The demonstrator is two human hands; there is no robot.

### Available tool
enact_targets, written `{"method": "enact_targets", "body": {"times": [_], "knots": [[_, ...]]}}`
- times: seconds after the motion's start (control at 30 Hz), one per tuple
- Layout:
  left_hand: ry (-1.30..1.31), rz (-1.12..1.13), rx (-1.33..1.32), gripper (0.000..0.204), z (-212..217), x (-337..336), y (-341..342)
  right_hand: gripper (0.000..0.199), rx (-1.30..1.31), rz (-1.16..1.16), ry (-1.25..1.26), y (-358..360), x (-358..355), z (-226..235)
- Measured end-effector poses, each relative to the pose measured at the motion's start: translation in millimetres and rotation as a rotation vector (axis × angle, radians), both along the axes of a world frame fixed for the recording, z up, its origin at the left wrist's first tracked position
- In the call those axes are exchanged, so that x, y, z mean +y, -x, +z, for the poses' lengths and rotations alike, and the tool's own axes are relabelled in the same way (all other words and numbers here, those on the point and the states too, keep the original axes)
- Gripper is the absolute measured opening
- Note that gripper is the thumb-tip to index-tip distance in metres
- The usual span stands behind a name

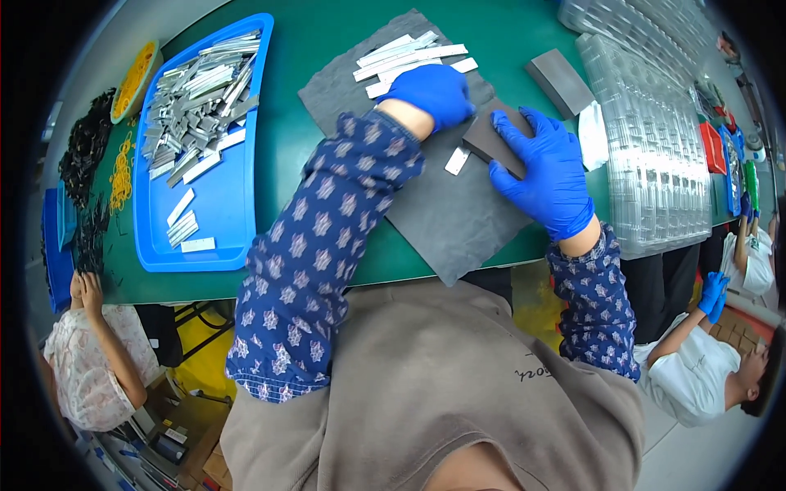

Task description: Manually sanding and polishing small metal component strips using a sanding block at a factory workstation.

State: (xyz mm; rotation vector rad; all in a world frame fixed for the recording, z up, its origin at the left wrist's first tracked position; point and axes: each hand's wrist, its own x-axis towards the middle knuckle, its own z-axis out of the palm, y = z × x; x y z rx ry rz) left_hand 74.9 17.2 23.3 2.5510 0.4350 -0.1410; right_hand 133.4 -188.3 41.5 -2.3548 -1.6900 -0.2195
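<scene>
My left hand (432, 94), in a blue glove, is closed beside several flat silvery metal strips (409, 61) on a dark grey sheet (446, 233). Its fingertips are hidden from this side, so what they pinch cannot be seen. My right hand (547, 170), also gloved in blue, grips a dark brown block (493, 137), thumb on the near side and fingers over the far side. The end of one metal strip (457, 161) sticks out from the near left side of this block, the rest of it hidden.
A blue tray (252, 164) heaped with metal pieces stands left. Beyond it are a bowl of yellow bands (135, 78) and black parts (86, 147). A second dark block (560, 82), a white wad (591, 135) and clear plastic trays (655, 155) lie right. Other people sit at both sides.
</scene>
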Motion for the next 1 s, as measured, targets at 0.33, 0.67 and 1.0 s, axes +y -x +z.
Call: {"method": "enact_targets", "body": {"times": [0.33,0.67,1.0], "knots": [[-0.252,-0.105,0.102,0.041,4.1,2.9,-20.9,0.057,0.066,-0.023,0.052,11.6,3.6,-1.7],[-0.276,-0.132,0.137,0.051,2.3,3.1,-24.5,0.056,0.014,-0.036,0.038,46.3,3.3,0.0],[-0.236,-0.137,0.15,0.049,10.2,2.3,-18.7,0.055,0.039,-0.038,0.092,65.2,10.3,3.8]]}}
